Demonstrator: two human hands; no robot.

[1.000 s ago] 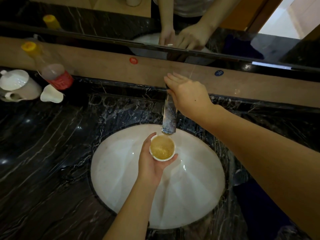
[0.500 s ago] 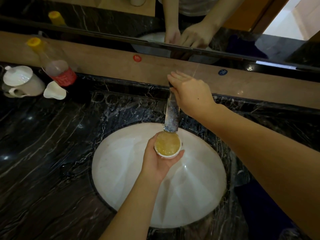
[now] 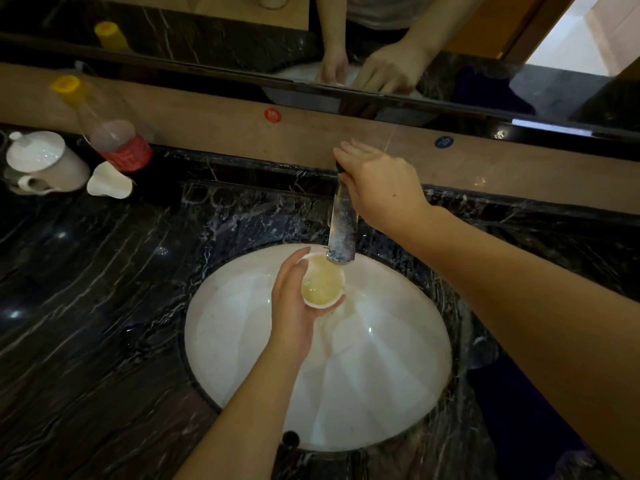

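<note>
Bottle [image 3: 114, 140] label red, script unreadable; left hand [image 3: 294, 310] holds cup [image 3: 322, 284] under tap [image 3: 342, 230].

Item counts: one small cup [image 3: 322, 285]; one tap [image 3: 341, 233]; one white basin [image 3: 242, 341]; one dark worktop [image 3: 86, 306]; one yellow-capped bottle [image 3: 114, 140]; one lidded mug [image 3: 45, 164]; one small white piece [image 3: 109, 183]; one mirror [image 3: 207, 39]; two round stickers: a red sticker [image 3: 272, 115] and a blue sticker [image 3: 444, 142].
</note>
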